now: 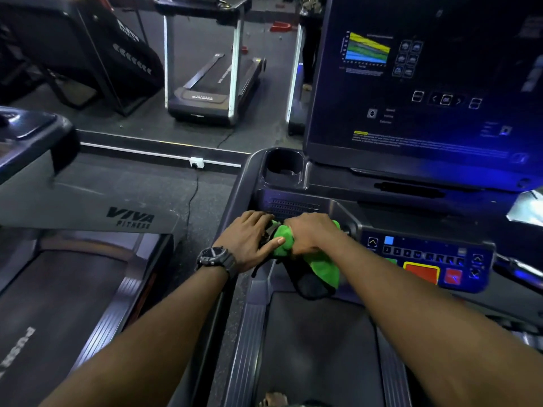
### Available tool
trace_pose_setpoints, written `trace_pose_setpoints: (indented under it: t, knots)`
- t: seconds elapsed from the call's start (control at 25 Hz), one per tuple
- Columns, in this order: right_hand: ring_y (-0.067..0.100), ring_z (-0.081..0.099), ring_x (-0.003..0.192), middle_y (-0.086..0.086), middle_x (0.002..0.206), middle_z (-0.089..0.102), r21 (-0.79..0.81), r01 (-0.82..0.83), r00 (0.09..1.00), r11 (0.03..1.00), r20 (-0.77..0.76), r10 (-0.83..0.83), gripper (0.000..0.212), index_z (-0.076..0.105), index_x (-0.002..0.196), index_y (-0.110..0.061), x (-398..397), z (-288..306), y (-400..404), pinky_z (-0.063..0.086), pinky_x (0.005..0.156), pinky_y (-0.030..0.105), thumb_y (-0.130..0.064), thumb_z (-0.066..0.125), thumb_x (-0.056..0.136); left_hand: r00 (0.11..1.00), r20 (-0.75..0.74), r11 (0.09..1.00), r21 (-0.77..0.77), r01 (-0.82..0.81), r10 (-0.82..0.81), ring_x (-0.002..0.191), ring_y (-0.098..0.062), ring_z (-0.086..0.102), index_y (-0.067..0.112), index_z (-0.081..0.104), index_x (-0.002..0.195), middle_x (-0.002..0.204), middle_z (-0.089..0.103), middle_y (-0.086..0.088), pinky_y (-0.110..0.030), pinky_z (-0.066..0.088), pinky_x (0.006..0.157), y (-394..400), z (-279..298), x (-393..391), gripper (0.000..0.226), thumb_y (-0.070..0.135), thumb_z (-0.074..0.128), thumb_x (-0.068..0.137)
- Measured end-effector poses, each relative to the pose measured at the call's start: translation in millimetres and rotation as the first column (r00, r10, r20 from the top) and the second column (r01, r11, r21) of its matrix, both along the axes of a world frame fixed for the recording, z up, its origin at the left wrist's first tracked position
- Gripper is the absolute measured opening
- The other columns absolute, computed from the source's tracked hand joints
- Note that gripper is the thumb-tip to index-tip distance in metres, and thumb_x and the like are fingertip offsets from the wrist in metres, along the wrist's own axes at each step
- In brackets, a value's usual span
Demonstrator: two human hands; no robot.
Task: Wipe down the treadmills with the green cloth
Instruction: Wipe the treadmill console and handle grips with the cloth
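Note:
I stand on a dark treadmill, facing its console. A green cloth lies bunched on the console's left front edge, and part of it hangs down over a dark handle piece. My right hand grips the bunched cloth from above. My left hand, with a black watch on the wrist, rests beside it on the console edge; its thumb touches the cloth and its fingers lie over a dark part there. What the left fingers hold is hidden.
A large screen rises above the console, with a cup holder to its left and a button panel to the right. A second treadmill stands close on my left. A wall socket and cable lie on the floor ahead.

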State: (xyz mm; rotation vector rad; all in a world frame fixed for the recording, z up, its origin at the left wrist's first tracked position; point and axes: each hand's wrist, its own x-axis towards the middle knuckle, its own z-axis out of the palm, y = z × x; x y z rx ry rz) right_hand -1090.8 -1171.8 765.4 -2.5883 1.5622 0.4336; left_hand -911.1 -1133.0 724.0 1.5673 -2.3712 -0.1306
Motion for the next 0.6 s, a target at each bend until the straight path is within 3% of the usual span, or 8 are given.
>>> trace_pose_setpoints:
  t: [0.08,0.2,0.32,0.44,0.6]
  knots:
    - [0.031,0.065,0.091,0.003,0.1,0.066,-0.178,-0.057,0.998,0.982,-0.011,0.056,0.043,0.053,0.102,-0.026,-6.0,-7.9,8.4,0.046,0.071,0.038,-0.039,0.067,0.064,1.0,-0.008,1.0,0.005,-0.002,0.002,0.121,-0.022,0.045,0.018,0.047,0.13,0.127,0.055,-0.002,-0.039,0.04,0.102,-2.4,1.8,0.7,0.075,0.074,0.02,0.088]
    - [0.031,0.058,0.083,0.003,0.096,0.061,-0.479,-0.172,0.985,0.861,-0.064,0.161,0.048,0.05,0.109,-0.021,-26.4,-31.2,30.2,0.044,0.072,0.041,-0.02,0.068,0.065,0.999,-0.037,1.0,-0.005,0.004,-0.004,0.121,-0.022,0.045,0.019,0.046,0.131,0.127,0.055,-0.002,-0.04,0.041,0.102,-2.9,-0.4,3.4,0.074,0.074,0.02,0.089]
    - [0.031,0.057,0.082,0.001,0.096,0.061,-0.556,-0.088,0.996,0.826,-0.042,0.078,0.049,0.049,0.107,-0.023,-39.0,-33.1,31.4,0.042,0.075,0.043,-0.016,0.07,0.062,0.998,-0.054,1.0,-0.009,0.012,-0.013,0.124,-0.021,0.044,0.019,0.044,0.135,0.132,0.052,-0.002,-0.041,0.041,0.103,-3.0,0.1,1.9,0.076,0.074,0.02,0.088]
    - [0.031,0.062,0.091,0.002,0.1,0.064,-0.346,0.033,0.992,0.938,-0.104,-0.073,0.045,0.051,0.105,-0.025,-15.2,-16.1,29.6,0.043,0.079,0.044,-0.03,0.069,0.064,0.999,-0.049,1.0,-0.017,0.007,-0.007,0.125,-0.021,0.043,0.019,0.044,0.134,0.133,0.05,-0.002,-0.041,0.041,0.102,-0.7,0.8,0.4,0.073,0.072,0.021,0.089]
    - [0.031,0.064,0.103,0.007,0.113,0.066,0.089,0.076,0.989,0.993,-0.137,-0.064,0.059,0.059,0.116,-0.024,6.1,14.2,-5.3,0.051,0.079,0.038,-0.044,0.072,0.062,0.999,-0.036,1.0,-0.022,0.009,-0.01,0.123,-0.023,0.044,0.017,0.046,0.132,0.132,0.051,-0.004,-0.042,0.041,0.102,0.2,-0.3,1.6,0.073,0.071,0.02,0.09]
